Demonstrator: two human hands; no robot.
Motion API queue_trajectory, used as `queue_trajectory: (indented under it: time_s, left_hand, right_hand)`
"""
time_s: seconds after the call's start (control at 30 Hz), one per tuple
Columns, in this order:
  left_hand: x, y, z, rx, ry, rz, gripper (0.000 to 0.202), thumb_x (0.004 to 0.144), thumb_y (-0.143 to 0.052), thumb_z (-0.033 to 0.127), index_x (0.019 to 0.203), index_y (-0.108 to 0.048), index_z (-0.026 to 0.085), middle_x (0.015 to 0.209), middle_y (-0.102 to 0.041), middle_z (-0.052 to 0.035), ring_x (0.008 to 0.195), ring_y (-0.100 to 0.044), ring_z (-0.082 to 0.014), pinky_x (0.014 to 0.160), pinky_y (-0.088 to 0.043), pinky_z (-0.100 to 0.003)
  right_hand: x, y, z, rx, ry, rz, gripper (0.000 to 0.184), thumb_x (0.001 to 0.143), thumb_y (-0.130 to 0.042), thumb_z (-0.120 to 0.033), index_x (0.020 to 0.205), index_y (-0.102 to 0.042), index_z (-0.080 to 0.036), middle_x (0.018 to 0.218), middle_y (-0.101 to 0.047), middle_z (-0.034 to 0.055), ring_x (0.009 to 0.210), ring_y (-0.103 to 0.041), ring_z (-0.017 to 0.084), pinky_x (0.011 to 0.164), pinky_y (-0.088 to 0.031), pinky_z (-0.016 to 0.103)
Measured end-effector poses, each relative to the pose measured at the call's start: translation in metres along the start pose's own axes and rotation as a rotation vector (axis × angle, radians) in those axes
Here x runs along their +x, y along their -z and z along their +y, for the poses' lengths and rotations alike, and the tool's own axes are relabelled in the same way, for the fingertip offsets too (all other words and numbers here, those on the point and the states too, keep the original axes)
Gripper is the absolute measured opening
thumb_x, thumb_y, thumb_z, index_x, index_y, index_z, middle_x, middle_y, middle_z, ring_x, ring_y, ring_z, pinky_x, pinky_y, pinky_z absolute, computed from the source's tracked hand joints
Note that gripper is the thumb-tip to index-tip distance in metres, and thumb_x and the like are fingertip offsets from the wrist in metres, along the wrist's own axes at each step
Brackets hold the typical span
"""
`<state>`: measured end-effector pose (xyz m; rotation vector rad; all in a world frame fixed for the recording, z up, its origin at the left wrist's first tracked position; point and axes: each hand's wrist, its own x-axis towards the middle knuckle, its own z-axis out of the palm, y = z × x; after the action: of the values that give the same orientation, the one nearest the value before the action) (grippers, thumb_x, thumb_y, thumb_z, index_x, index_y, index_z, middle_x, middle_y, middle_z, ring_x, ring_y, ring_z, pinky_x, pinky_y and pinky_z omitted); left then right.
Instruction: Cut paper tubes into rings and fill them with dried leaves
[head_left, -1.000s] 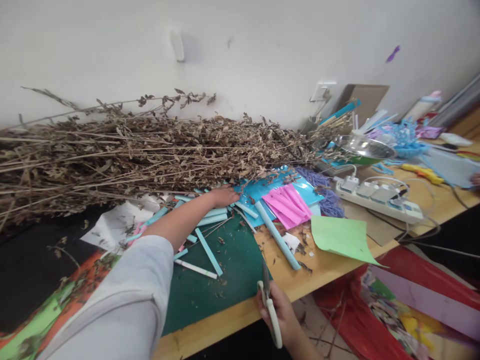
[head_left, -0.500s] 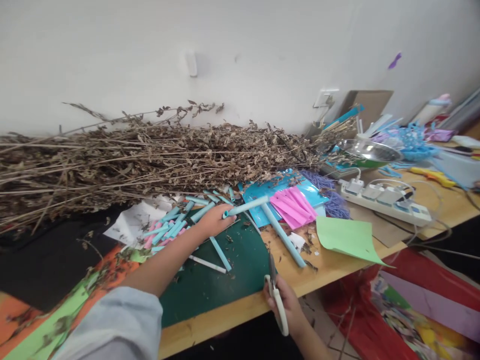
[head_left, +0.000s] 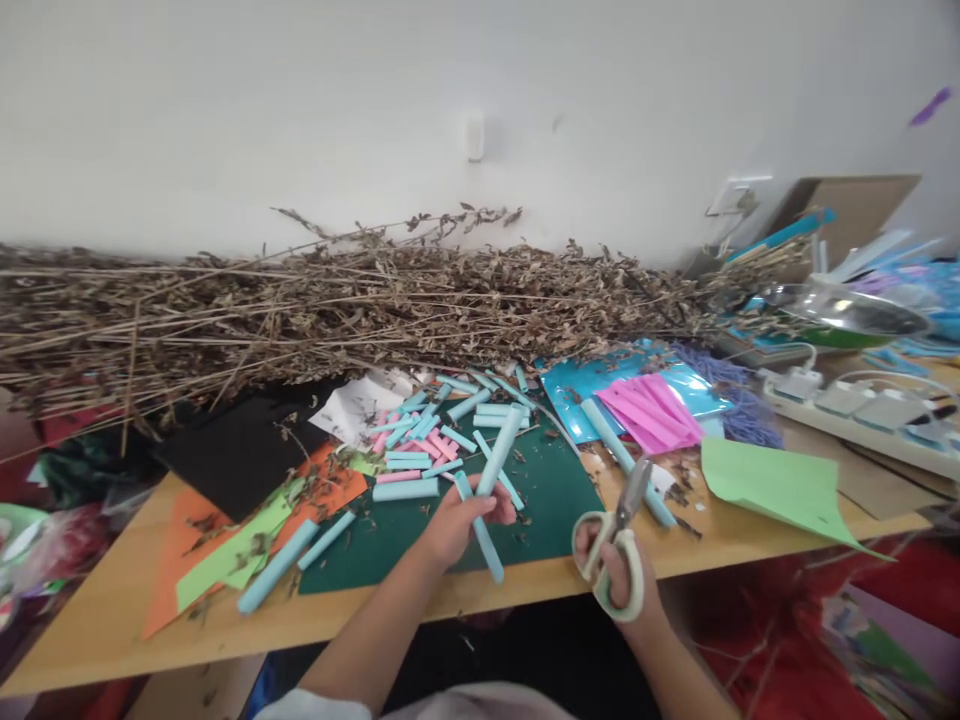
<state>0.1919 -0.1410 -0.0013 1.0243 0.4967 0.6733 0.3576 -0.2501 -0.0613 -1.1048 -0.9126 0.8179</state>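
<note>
My left hand [head_left: 457, 520] is closed around a long light blue paper tube [head_left: 501, 450], holding it tilted over the green cutting mat [head_left: 547, 490]. Another blue tube [head_left: 480, 530] lies on the mat just under the hand. My right hand [head_left: 619, 580] grips pale green scissors [head_left: 616, 530] at the table's front edge, blades pointing up and away towards the tube. Several short blue and pink tube pieces [head_left: 420, 440] are scattered on the mat behind my left hand.
A big heap of dry brown branches [head_left: 337, 300] runs along the wall. Orange, green and black paper sheets [head_left: 240, 500] lie to the left, pink strips [head_left: 652, 410] on blue foil and a green sheet [head_left: 772, 485] to the right. A power strip [head_left: 855, 410] sits far right.
My left hand picked up a blue tube near the branches and drew it back to the front edge. My right hand raised the scissors beside it. The view swung left.
</note>
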Motion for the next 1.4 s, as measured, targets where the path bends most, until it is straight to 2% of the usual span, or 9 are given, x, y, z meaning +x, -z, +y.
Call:
queue_trajectory:
  time_s: [0.17, 0.33, 0.57, 0.67, 0.87, 0.97, 1.03, 1.17, 1.4]
  left_hand:
    - [-0.031, 0.008, -0.003, 0.160, 0.064, 0.058, 0.010, 0.063, -0.051, 0.019, 0.068, -0.051, 0.011, 0.052, -0.053, -0.0006, 0.050, -0.050, -0.0107, 0.054, -0.038, -0.023]
    - [-0.051, 0.018, -0.001, 0.367, 0.087, 0.211, 0.004, 0.059, -0.048, 0.015, 0.063, -0.046, 0.014, 0.046, -0.044, 0.0047, 0.043, -0.042, -0.0071, 0.045, -0.035, -0.020]
    - [-0.060, 0.023, 0.002, 0.337, 0.128, 0.317, 0.014, 0.061, -0.048, 0.021, 0.073, -0.044, 0.016, 0.043, -0.040, 0.0077, 0.037, -0.036, -0.0058, 0.038, -0.030, -0.017]
    - [-0.059, 0.019, 0.004, 0.320, 0.134, 0.325, 0.016, 0.063, -0.051, 0.026, 0.072, -0.043, 0.015, 0.046, -0.042, 0.0065, 0.038, -0.038, -0.0057, 0.039, -0.031, -0.018]
    - [-0.057, 0.013, 0.002, 0.300, 0.133, 0.317, 0.018, 0.062, -0.054, 0.026, 0.073, -0.046, 0.015, 0.049, -0.044, 0.0056, 0.041, -0.039, -0.0055, 0.043, -0.031, -0.018]
    - [-0.056, 0.007, 0.004, 0.265, 0.149, 0.314, 0.022, 0.058, -0.057, 0.028, 0.072, -0.046, 0.015, 0.048, -0.044, 0.0057, 0.043, -0.040, -0.0063, 0.045, -0.031, -0.019]
    - [-0.055, 0.001, 0.007, 0.260, 0.155, 0.257, 0.024, 0.056, -0.059, 0.030, 0.070, -0.046, 0.015, 0.049, -0.047, 0.0047, 0.046, -0.042, -0.0077, 0.047, -0.031, -0.019]
    - [-0.055, -0.009, 0.014, 0.275, 0.108, 0.167, 0.019, 0.054, -0.060, 0.024, 0.059, -0.044, 0.015, 0.051, -0.049, 0.0028, 0.051, -0.044, -0.0091, 0.053, -0.033, -0.021]
    - [-0.055, -0.006, 0.007, 0.316, 0.116, 0.266, 0.014, 0.056, -0.057, 0.022, 0.063, -0.047, 0.015, 0.050, -0.047, 0.0036, 0.047, -0.039, -0.0075, 0.048, -0.031, -0.020]
  right_hand:
    - [0.027, -0.046, -0.038, 0.010, 0.058, -0.103, 0.045, 0.067, -0.051, -0.052, 0.097, -0.051, -0.019, 0.065, -0.045, 0.0002, 0.054, -0.041, 0.013, 0.048, -0.034, 0.026]
    - [0.037, -0.078, -0.058, 0.217, -0.031, -0.141, 0.028, 0.065, -0.061, -0.036, 0.086, -0.050, -0.022, 0.073, -0.051, -0.0001, 0.056, -0.043, 0.011, 0.051, -0.035, 0.025]
    - [0.016, -0.101, -0.063, 0.286, 0.049, -0.283, 0.028, 0.064, -0.063, -0.031, 0.082, -0.044, -0.023, 0.075, -0.056, 0.0007, 0.053, -0.045, 0.011, 0.047, -0.037, 0.025]
    - [0.007, -0.107, -0.072, 0.321, 0.041, -0.338, 0.029, 0.066, -0.061, -0.030, 0.084, -0.039, -0.025, 0.080, -0.057, 0.0014, 0.060, -0.051, 0.012, 0.053, -0.042, 0.027]
    - [-0.004, -0.116, -0.084, 0.271, 0.004, -0.364, 0.032, 0.064, -0.061, -0.033, 0.082, -0.037, -0.024, 0.079, -0.056, 0.0033, 0.060, -0.052, 0.013, 0.051, -0.044, 0.026]
    - [-0.007, -0.119, -0.088, 0.178, 0.019, -0.356, 0.031, 0.061, -0.062, -0.027, 0.079, -0.037, -0.023, 0.072, -0.054, 0.0005, 0.054, -0.048, 0.010, 0.051, -0.044, 0.024]
    - [-0.008, -0.119, -0.089, 0.056, 0.036, -0.338, 0.029, 0.060, -0.062, -0.022, 0.077, -0.038, -0.023, 0.067, -0.052, -0.0010, 0.052, -0.046, 0.010, 0.050, -0.044, 0.023]
    - [-0.009, -0.114, -0.082, -0.110, 0.129, -0.339, 0.022, 0.061, -0.059, -0.020, 0.076, -0.043, -0.023, 0.069, -0.054, 0.0000, 0.051, -0.048, 0.011, 0.048, -0.045, 0.025]
    - [-0.009, -0.109, -0.065, -0.120, 0.176, -0.348, 0.027, 0.063, -0.058, -0.016, 0.083, -0.043, -0.025, 0.074, -0.056, 0.0001, 0.053, -0.049, 0.012, 0.050, -0.045, 0.026]
